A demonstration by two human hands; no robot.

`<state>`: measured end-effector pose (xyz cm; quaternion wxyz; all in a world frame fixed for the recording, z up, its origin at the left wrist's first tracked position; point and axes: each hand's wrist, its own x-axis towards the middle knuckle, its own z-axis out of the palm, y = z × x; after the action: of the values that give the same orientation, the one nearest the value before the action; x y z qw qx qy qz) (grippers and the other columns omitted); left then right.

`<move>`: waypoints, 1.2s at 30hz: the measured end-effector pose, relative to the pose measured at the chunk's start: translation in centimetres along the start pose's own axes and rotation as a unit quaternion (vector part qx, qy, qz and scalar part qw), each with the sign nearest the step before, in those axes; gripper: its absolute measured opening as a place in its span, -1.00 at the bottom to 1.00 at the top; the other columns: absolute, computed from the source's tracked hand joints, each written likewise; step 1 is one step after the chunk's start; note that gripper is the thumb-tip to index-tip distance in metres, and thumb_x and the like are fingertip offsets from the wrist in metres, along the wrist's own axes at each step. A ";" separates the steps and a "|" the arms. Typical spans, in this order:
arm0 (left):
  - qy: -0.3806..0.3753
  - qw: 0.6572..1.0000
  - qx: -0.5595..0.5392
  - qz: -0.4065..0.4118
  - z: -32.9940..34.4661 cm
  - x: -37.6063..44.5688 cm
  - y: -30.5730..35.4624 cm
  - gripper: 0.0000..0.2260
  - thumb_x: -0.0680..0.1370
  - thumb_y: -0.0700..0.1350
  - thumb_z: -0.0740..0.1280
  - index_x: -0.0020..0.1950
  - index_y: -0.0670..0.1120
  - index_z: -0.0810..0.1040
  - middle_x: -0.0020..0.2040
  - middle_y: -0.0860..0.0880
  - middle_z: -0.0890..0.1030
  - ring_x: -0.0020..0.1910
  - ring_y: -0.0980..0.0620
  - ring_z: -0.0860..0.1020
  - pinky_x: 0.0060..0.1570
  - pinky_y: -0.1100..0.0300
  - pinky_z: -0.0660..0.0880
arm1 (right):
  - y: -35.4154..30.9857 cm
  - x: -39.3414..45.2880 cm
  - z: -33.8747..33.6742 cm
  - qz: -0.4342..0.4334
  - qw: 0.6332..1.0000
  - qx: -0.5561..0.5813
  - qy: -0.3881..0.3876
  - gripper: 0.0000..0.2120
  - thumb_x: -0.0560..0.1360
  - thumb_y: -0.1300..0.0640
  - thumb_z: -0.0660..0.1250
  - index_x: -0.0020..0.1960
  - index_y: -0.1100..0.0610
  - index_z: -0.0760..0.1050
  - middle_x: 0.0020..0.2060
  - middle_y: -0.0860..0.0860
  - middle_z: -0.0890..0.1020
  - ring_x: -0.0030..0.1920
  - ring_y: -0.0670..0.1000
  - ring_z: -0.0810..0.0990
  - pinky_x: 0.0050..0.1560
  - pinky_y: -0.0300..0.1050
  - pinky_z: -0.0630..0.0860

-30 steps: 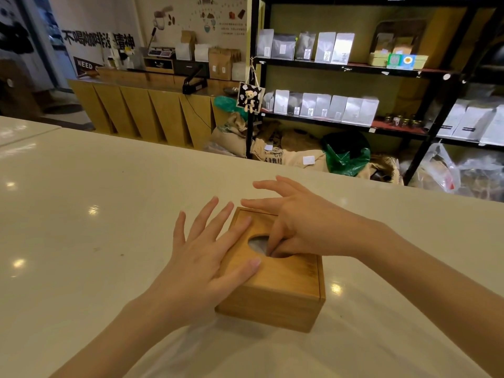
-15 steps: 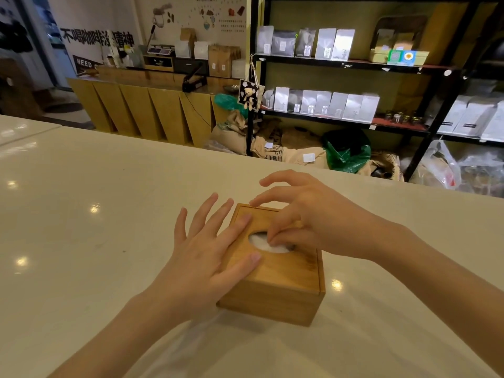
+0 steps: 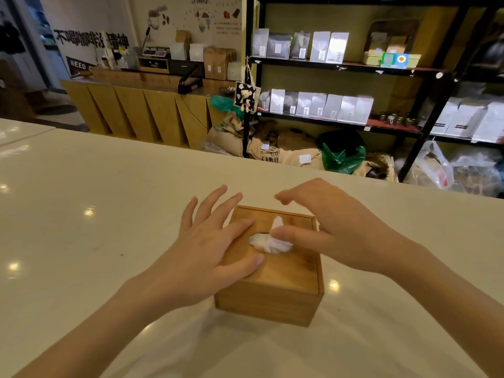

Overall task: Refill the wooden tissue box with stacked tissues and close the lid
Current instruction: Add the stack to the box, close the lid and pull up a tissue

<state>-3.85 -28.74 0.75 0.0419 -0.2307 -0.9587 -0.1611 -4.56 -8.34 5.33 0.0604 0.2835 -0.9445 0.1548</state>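
A square wooden tissue box (image 3: 278, 293) stands on the pale table in front of me, its lid down. A white tissue (image 3: 261, 242) sticks up out of the oval hole in the lid. My left hand (image 3: 207, 255) lies flat on the left part of the lid, with its fingers straight and spread past the far edge. My right hand (image 3: 341, 230) hovers over the right part of the lid. Its thumb and a finger behind it pinch the tissue, while the index finger points away over the box's far edge.
The glossy cream table (image 3: 109, 200) stretches wide to the left and toward me. Beyond its far edge stand a black shelf rack (image 3: 341, 66) with silver pouches, sacks and bags on the floor, and a wooden counter (image 3: 141, 110).
My right fingers were down in the lid's hole. They have lifted, and a tuft of white tissue has come up through the hole. My left hand has stayed on the lid.
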 end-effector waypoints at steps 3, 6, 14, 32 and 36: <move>-0.012 1.000 -0.002 0.000 -0.3 0.2 -0.1 -0.28 0.29 0.46 -0.10 0.41 0.25 0.16 0.51 0.23 -0.14 0.27 0.40 -0.43 0.31 0.15 -0.44 | 0.3 0.0 0.8 0.023 0.997 0.046 -0.063 -0.53 0.36 -0.29 0.23 0.16 -0.05 0.49 0.16 -0.13 0.49 0.11 -0.15 0.39 0.11 -0.19 0.42; -0.035 0.999 -0.004 0.006 -0.6 0.6 -0.1 -0.26 0.24 0.48 -0.08 0.39 0.28 0.15 0.50 0.24 -0.14 0.33 0.36 -0.38 0.36 0.09 -0.40 | 0.6 -0.1 1.7 0.008 0.992 0.119 -0.041 -0.73 0.42 -0.09 0.32 0.03 0.03 0.57 0.00 -0.07 0.56 0.00 -0.15 0.43 0.00 -0.22 0.43; -0.147 0.979 -0.126 0.067 -2.5 3.0 0.4 -0.45 0.35 0.25 0.31 0.32 0.26 0.29 0.41 0.27 0.24 0.35 0.36 0.05 0.43 0.09 0.01 | 0.0 0.0 0.0 -0.101 0.987 0.117 0.032 -0.74 0.45 0.01 0.14 0.00 -0.09 0.59 -0.10 -0.34 0.46 -0.03 -0.31 0.47 0.00 -0.39 0.43; 0.015 0.962 -0.262 0.073 -5.2 3.6 -0.7 -0.84 0.38 -0.15 0.43 -0.19 0.13 0.57 -0.23 0.11 0.63 -0.16 0.22 0.59 -0.16 0.44 0.53 | 1.0 -0.8 1.2 0.099 0.913 0.383 0.101 -0.81 0.37 0.20 0.42 -0.23 -0.11 0.62 -0.23 -0.22 0.70 -0.16 -0.15 0.66 -0.17 -0.40 0.56; 0.039 0.967 -0.234 0.088 -5.3 3.8 -0.3 -0.83 0.38 -0.14 0.43 -0.20 0.15 0.56 -0.23 0.15 0.62 -0.15 0.22 0.57 -0.16 0.40 0.53 | 1.1 -1.2 1.1 0.100 0.914 0.374 0.125 -0.80 0.36 0.20 0.42 -0.24 -0.12 0.61 -0.26 -0.26 0.68 -0.17 -0.16 0.64 -0.18 -0.42 0.54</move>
<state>-7.30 -29.07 6.24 0.0382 -0.3110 -0.8678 -0.3857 -4.17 -7.17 3.78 0.0518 0.1675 -0.8260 0.5357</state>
